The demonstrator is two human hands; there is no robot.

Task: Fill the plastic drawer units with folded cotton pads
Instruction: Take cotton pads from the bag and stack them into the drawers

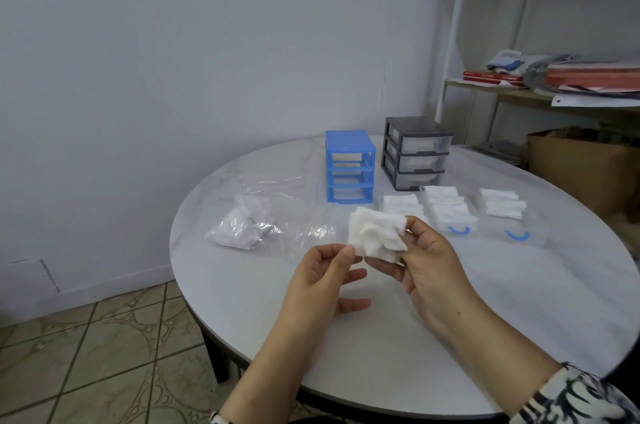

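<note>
Round white tabletop (450,302): left hand (322,276) and right hand (424,261) pinching rumpled white cotton pad (375,233), mid-fold; beyond, pulled-out clear plastic drawers (450,207) awaiting likely flat placement.

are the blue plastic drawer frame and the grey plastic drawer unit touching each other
Apart. The head view shows a strip of bare white table between the blue plastic drawer frame and the grey plastic drawer unit.

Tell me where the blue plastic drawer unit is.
The blue plastic drawer unit stands at the round white table's far side, left of the grey plastic drawer unit.
</note>
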